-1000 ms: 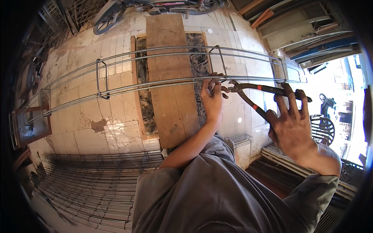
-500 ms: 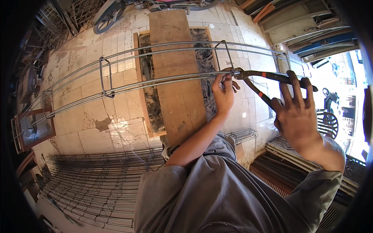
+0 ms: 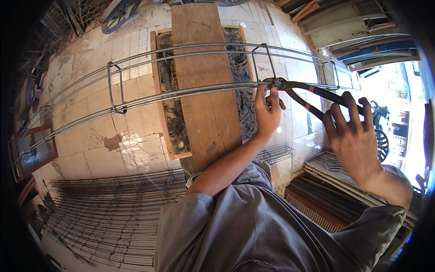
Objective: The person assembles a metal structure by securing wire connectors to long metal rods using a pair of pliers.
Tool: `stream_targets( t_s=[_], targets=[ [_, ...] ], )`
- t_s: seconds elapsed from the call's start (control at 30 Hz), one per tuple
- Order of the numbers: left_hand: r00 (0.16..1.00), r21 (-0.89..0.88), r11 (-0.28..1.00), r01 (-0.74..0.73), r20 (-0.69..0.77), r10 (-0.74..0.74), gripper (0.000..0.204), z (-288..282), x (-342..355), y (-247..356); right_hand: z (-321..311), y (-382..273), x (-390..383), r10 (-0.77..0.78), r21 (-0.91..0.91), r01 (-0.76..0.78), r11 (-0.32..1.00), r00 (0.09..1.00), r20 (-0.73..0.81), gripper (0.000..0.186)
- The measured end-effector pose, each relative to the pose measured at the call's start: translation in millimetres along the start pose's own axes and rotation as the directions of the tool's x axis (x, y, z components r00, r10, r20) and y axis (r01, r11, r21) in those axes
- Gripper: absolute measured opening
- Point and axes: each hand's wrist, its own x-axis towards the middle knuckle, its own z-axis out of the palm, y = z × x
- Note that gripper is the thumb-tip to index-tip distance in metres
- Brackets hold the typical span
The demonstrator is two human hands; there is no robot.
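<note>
A long cage of steel bars (image 3: 205, 87) with rectangular stirrups (image 3: 121, 88) runs across the view, over a wooden board (image 3: 206, 124). My left hand (image 3: 267, 113) has its fingers curled at the lower bars where a stirrup meets them, pinching that joint. The jaws of long pliers (image 3: 301, 93), black-handled with red bands, are at the same joint, beside my left fingertips; whether they bite wire there is too small to tell. My right hand (image 3: 355, 143) grips the two pliers handles, which are spread in a V.
More wire cages (image 3: 113, 217) lie at the lower left, a small bundle (image 3: 277, 154) beside me. A framed pane (image 3: 36, 149) stands at left, a wheel (image 3: 111, 22) at top, planks (image 3: 349, 27) at upper right, a slatted chair (image 3: 382, 146) at right.
Both hands and the pliers have shifted up and rightward in the view; the jaws went from just below the bars onto the joint. The bars also appear higher.
</note>
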Motion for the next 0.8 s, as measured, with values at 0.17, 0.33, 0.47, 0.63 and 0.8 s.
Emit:
stream_targets(
  t_s=[0.17, 0.33, 0.47, 0.63, 0.8],
  targets=[
    [0.999, -0.031, 0.999, 0.039, -0.003, -0.039, 0.031, 1.9, 0.1, 0.3, 9.0, 13.0, -4.7, -0.013, 0.075, 0.013, 0.997, 1.000, 0.003, 0.013],
    [0.995, -0.099, 0.990, 0.101, 0.020, -0.099, 0.034, -0.3, 0.8, 0.8, 1.1, 27.6, 8.3, 0.070, 0.487, -0.137, 0.863, 0.986, 0.154, 0.017],
    [0.990, -0.132, 0.981, 0.140, 0.015, -0.140, 0.039, -4.7, 2.4, 3.0, 5.5, 61.4, 30.4, 0.091, 0.709, -0.520, 0.476, 0.831, 0.549, 0.032],
    [0.994, -0.108, 0.988, 0.113, 0.003, -0.113, 0.028, -4.4, 5.3, -2.7, 16.0, 86.3, 44.0, -0.151, 0.677, -0.696, 0.238, 0.662, 0.734, 0.038],
    [0.995, -0.135, 0.986, 0.096, -0.010, -0.098, 0.019, -0.6, 6.7, -3.5, 12.3, 67.7, 32.5, 0.060, 0.531, -0.381, 0.757, 0.850, 0.523, 0.022]
  ],
)
